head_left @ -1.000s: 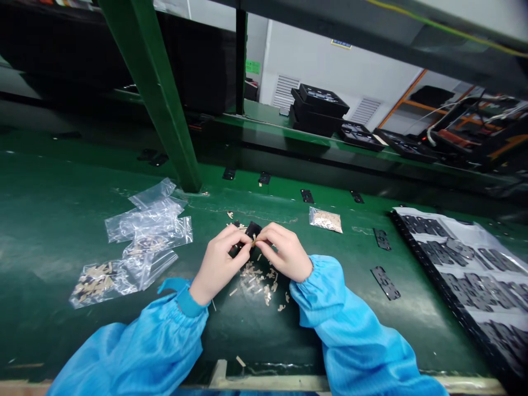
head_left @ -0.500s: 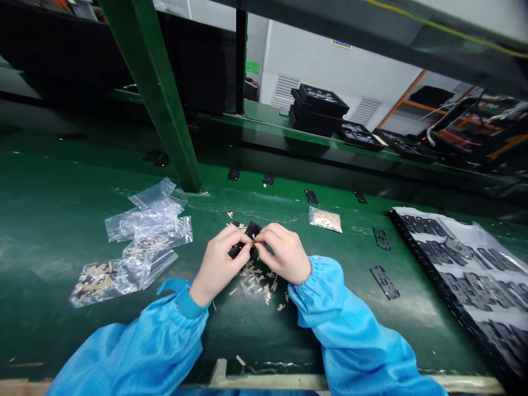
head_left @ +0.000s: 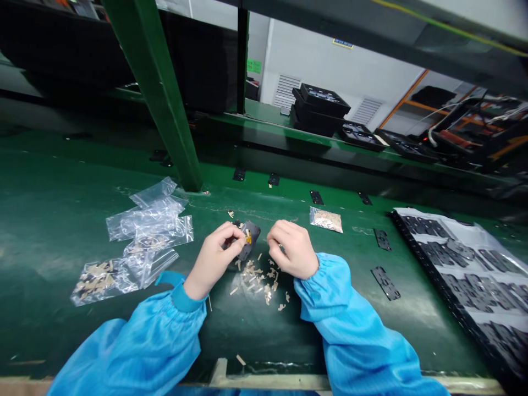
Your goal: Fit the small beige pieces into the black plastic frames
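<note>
Hands (head_left: 214, 257) by partly hidden dark plate (head_left: 254, 233)

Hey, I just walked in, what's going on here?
Someone in shiny blue sleeves is working at a green bench. The bare left hand is at a flat dark-grey plate bearing a yellow-orange patch. The bare right hand is apart from it; whether it holds anything is unclear. Small beige pieces lie scattered nearby, with clear plastic bags to the left.
</note>
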`<state>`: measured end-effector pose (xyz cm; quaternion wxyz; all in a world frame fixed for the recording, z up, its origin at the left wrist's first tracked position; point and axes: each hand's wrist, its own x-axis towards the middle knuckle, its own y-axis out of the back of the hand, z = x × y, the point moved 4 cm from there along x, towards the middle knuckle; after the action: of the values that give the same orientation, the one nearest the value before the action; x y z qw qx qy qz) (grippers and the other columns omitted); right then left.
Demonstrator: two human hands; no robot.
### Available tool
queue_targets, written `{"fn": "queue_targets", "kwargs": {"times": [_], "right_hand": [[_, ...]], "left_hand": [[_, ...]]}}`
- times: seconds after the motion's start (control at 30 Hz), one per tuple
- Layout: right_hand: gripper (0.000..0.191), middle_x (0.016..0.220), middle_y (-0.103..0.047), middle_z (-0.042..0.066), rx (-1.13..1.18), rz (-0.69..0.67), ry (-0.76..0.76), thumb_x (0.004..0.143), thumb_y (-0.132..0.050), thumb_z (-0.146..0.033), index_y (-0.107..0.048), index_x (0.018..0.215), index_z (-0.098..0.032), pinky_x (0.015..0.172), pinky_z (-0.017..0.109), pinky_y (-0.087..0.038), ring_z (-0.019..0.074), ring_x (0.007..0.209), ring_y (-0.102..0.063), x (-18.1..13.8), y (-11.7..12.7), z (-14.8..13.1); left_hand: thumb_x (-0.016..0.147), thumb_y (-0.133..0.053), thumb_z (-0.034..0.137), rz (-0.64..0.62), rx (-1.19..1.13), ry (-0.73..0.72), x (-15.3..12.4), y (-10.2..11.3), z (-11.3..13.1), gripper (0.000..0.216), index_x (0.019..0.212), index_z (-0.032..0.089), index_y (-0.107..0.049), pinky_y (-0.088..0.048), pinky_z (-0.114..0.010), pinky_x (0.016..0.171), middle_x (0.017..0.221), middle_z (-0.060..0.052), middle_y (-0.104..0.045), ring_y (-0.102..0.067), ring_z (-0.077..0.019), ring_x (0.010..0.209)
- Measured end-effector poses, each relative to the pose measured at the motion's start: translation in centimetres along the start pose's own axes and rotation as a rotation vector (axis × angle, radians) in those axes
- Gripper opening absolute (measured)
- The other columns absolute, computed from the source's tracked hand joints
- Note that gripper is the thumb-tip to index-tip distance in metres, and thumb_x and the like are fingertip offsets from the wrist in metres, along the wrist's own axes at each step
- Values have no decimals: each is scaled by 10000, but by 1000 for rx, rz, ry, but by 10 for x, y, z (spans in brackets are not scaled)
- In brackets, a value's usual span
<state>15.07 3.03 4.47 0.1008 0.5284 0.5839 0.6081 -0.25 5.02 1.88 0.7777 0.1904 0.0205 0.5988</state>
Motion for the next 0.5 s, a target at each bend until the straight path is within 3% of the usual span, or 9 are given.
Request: {"fn": "queue_targets", "kwargs": {"times": [0.13,0.37,0.5], "right_hand": [[313,582,-496,5,-139,-41,100,868,-421,-252,-494,572,-182,574,290,-293,127,579,-419,0,-1,-6],[130,778,-548,37,-16,43,136,844,-455,-186,-577,803,-201,627,292,-341,150,711,-463,0,3,-13],[161,748,-545,30,-1,88,174,838,-452,-149,-579,760,-209,616,294,-350,149,689,-457,-2,4,-15]], "left_hand": [[739,-502,253,-44,-201,103,1,-4,-5,152,612,168,-500,-346,-253,592,656,12,-446,-424,-126,634],[699,-511,230,-114,-335,185,-1,-10,-2,127,586,172,-507,-336,-246,543,596,15,-450,-408,-122,583],[710,-531,231,-140,-376,198,-3,-11,0,125,602,169,-529,-349,-241,556,613,14,-477,-429,-122,602]]}}
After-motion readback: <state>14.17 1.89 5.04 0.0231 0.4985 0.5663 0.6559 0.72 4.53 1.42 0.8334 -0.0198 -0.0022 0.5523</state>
